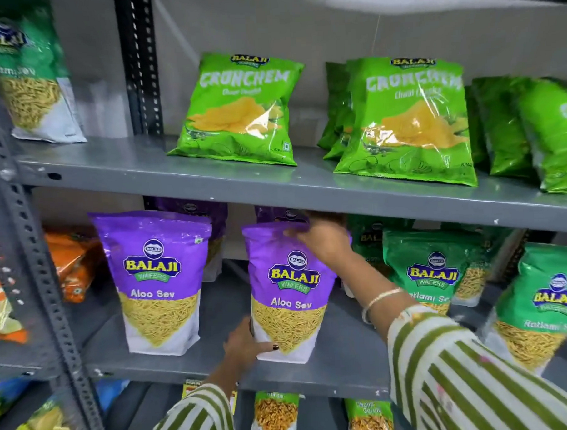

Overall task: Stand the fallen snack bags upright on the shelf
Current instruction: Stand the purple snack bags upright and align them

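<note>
A purple Aloo Sev bag [287,299] stands upright at the middle of the grey middle shelf [331,372]. My left hand [245,345] grips its lower left corner. My right hand [322,242] holds its top right edge, just under the shelf above. A second purple Aloo Sev bag [156,282] stands upright to the left, apart from both hands. More purple bags [210,214] stand behind these two, mostly hidden.
Green Ratlami Sev bags [432,270] stand to the right on the same shelf. Light green Crunchem bags [238,109] lean back on the upper shelf [209,182]. An orange bag [73,259] lies at the far left. More snack bags [274,416] fill the lower shelf.
</note>
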